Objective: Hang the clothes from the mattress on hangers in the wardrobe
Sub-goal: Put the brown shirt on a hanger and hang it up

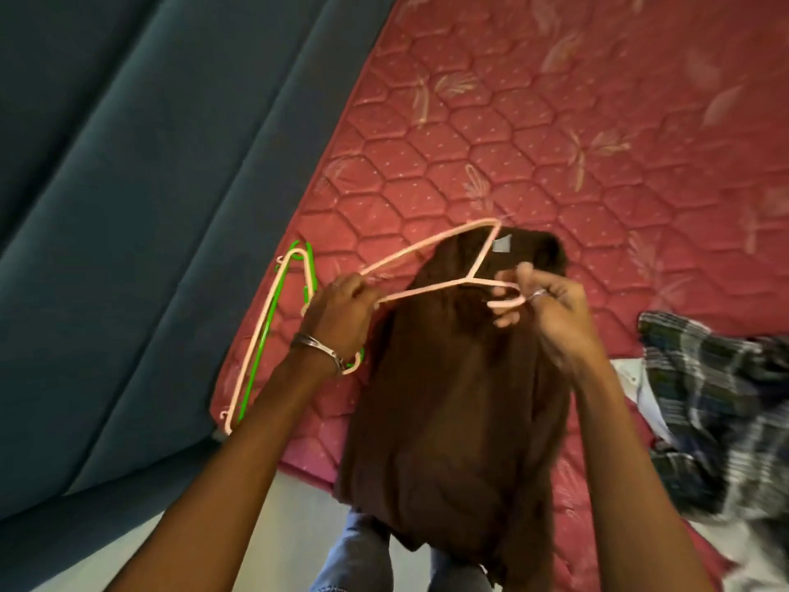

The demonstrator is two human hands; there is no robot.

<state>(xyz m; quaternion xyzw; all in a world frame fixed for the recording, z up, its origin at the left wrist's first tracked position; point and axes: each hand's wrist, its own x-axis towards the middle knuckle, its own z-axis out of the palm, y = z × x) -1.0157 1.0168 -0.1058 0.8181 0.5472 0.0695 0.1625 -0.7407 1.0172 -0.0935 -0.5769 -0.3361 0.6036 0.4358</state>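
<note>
Red quilted mattress filled the view, with a blue sofa beside it. Both hands held one pink hanger over one brown garment: the left hand gripped its end, the right hand pinched its hook. Two spare hangers, one pink and one green, lay at the mattress edge. One plaid garment lay to the right.

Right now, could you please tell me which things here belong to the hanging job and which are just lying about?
In the job:
pink hanger, held by left hand and right hand
brown garment
spare hangers
plaid shirt
mattress

Lying about:
blue cushion
</note>
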